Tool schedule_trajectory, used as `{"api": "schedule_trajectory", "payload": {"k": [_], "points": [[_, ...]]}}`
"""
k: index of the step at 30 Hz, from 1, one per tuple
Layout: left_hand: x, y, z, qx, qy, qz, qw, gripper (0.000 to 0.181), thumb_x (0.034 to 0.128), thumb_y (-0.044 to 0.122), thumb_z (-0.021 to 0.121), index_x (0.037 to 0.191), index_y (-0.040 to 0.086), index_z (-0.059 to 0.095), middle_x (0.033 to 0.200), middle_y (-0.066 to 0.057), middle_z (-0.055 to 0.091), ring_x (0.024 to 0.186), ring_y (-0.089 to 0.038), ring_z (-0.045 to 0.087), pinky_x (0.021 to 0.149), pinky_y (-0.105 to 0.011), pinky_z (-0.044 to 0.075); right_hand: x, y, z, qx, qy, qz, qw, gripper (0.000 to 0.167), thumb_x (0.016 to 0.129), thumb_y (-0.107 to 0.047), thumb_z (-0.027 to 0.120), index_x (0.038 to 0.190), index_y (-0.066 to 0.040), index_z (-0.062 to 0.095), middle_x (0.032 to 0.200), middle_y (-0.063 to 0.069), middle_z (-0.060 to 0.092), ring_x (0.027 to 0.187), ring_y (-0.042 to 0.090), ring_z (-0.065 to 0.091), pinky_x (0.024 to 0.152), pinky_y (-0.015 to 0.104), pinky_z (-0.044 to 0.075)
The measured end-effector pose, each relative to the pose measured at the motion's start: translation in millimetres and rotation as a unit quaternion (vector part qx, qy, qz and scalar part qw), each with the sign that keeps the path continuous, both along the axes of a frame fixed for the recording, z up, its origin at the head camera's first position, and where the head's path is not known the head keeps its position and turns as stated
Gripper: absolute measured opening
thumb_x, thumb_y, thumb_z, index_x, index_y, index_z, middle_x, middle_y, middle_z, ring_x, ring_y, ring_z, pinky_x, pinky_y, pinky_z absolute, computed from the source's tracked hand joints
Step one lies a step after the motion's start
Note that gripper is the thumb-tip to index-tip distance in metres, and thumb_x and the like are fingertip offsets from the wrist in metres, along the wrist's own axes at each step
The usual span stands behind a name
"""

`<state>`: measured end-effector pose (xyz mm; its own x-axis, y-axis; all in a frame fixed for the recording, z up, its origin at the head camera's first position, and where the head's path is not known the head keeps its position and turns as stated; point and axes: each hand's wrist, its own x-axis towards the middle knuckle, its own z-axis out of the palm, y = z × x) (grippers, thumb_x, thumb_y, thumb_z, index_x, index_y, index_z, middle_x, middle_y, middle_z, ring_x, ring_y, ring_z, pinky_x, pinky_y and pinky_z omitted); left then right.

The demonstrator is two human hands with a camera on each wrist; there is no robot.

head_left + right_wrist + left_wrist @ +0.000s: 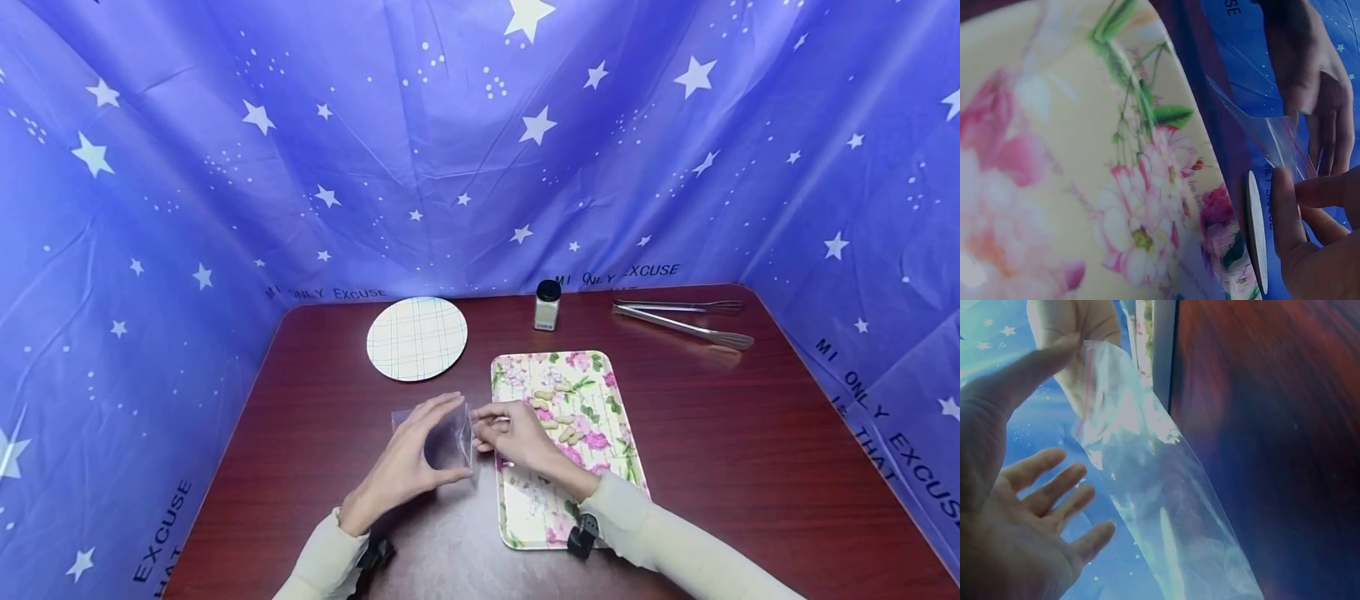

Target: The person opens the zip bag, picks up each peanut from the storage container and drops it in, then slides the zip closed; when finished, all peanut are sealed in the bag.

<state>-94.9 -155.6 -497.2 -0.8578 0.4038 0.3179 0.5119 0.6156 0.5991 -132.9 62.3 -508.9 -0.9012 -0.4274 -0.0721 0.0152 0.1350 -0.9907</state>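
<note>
A clear plastic bag (450, 443) is between the two hands, left of the flowered tray (517, 523). My left hand (405, 458) curves around it, thumb and fingers spread wide. In the left wrist view the left hand (1019, 531) has its thumb against the mouth of the bag (1160, 487), the other fingers apart from it. My right hand (521, 435) pinches the mouth edge, its wrist over the tray. The right wrist view shows the right hand (1319, 240) at the red seal line of the bag (1275, 140).
Several peanuts (548, 424) lie on the tray. Behind the bag is a round checked plate (417, 339). A black-lidded jar (547, 307) stands at the back, and metal tongs (678, 325) lie back right. Starry blue cloth (420, 167) hangs around the table.
</note>
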Motion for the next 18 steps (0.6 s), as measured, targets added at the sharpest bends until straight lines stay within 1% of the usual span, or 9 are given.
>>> {"api": "schedule_trajectory", "payload": {"k": [2, 4, 7, 10, 12, 16, 18], "points": [[-1.4, -0.4, -1.7, -0.027, -0.005, -0.012, 0.9995, 0.11, 0.0657, 0.04, 0.099, 0.157, 0.013, 0.046, 0.161, -0.006, 0.049, 0.15, -0.03, 0.046, 0.123, -0.053, 0.036, -0.4, 0.4, 1.1, -0.003, -0.007, 0.002, 1.0, 0.029, 0.096, 0.004, 0.063, 0.123, 0.015, 0.067, 0.098, 0.031, 0.075, 0.079, 0.031, 0.079, 0.074, 0.034, 0.064], [-2.7, -0.1, -3.8, -0.042, -0.008, -0.017, 0.9989, 0.114, 0.0654, 0.042, 0.099, 0.159, 0.012, 0.042, 0.163, -0.007, 0.046, 0.152, -0.033, 0.043, 0.125, -0.057, 0.032, -0.5, 0.7, 2.0, -0.009, -0.013, 0.009, 0.9998, 0.03, 0.097, 0.003, 0.063, 0.125, 0.015, 0.066, 0.099, 0.031, 0.075, 0.077, 0.023, 0.079, 0.074, 0.034, 0.064], [-3.8, 0.9, -6.7, -0.045, -0.004, -0.022, 0.9987, 0.114, 0.0654, 0.041, 0.099, 0.159, 0.009, 0.042, 0.162, -0.008, 0.047, 0.151, -0.035, 0.044, 0.125, -0.06, 0.029, -0.3, 1.1, 2.3, -0.021, -0.027, 0.023, 0.9992, 0.032, 0.098, 0.002, 0.063, 0.126, 0.016, 0.065, 0.099, 0.032, 0.075, 0.074, 0.013, 0.077, 0.075, 0.034, 0.064], [-3.7, 1.9, -8.1, -0.045, 0.002, -0.02, 0.9988, 0.111, 0.0656, 0.041, 0.099, 0.157, 0.011, 0.045, 0.159, -0.006, 0.052, 0.148, -0.031, 0.048, 0.126, -0.059, 0.029, -0.2, 2.3, 1.7, -0.031, -0.035, 0.036, 0.9983, 0.033, 0.098, 0.001, 0.063, 0.127, 0.017, 0.063, 0.098, 0.033, 0.075, 0.072, 0.009, 0.076, 0.076, 0.035, 0.064], [-3.5, 2.4, -8.2, -0.045, 0.007, -0.019, 0.9988, 0.11, 0.0654, 0.041, 0.099, 0.157, 0.012, 0.046, 0.154, -0.005, 0.055, 0.145, -0.027, 0.051, 0.126, -0.057, 0.029, -0.4, 2.9, 1.1, -0.033, -0.034, 0.04, 0.9981, 0.033, 0.098, 0.001, 0.063, 0.127, 0.018, 0.062, 0.097, 0.033, 0.074, 0.073, 0.012, 0.076, 0.076, 0.038, 0.064], [-3.1, 2.7, -7.4, -0.047, 0.02, -0.011, 0.9986, 0.104, 0.0653, 0.043, 0.099, 0.152, 0.012, 0.051, 0.142, -0.001, 0.061, 0.137, -0.022, 0.056, 0.125, -0.055, 0.034, -0.7, 4.8, -0.5, -0.03, -0.031, 0.04, 0.9983, 0.035, 0.098, 0.001, 0.063, 0.128, 0.018, 0.062, 0.097, 0.034, 0.074, 0.076, 0.026, 0.079, 0.076, 0.041, 0.064], [-3.1, 2.4, -6.6, -0.046, 0.025, -0.006, 0.9986, 0.1, 0.0659, 0.044, 0.098, 0.149, 0.011, 0.054, 0.137, 0.001, 0.062, 0.133, -0.02, 0.057, 0.12, -0.052, 0.042, -1.1, 5.2, -1.1, -0.026, -0.031, 0.037, 0.9985, 0.034, 0.098, 0.001, 0.063, 0.128, 0.017, 0.062, 0.096, 0.033, 0.075, 0.076, 0.028, 0.079, 0.076, 0.042, 0.064]]}}
